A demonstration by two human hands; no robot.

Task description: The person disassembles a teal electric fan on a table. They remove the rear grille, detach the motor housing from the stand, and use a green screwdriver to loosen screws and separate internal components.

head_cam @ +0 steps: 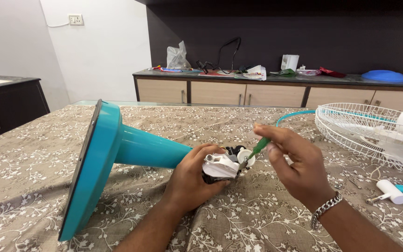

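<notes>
A teal fan stand (117, 154) lies on its side across a table spread with a floral cloth (33, 158), its round base tipped up toward the table's left edge and its tapering neck running rightward to a small white-and-black mechanism (222, 163) at its narrow end, near the middle of the table. The left hand (194, 179) comes in from the near edge and is wrapped closed around that mechanism from below, holding it off the cloth. The right hand (295, 165) sits just to the right of it, fingers pinched shut on a green-handled screwdriver (259, 148) whose shaft slants down and left so the tip meets the mechanism's white round part. The stand's long axis and the tool nearly line up, tool entering from the right. A white wire fan guard (350, 130) rests toward the table's right edge, with a small white part (390, 191) near it. Beyond the far edge, a cluttered sideboard (276, 88) stands against a dark wall.
</notes>
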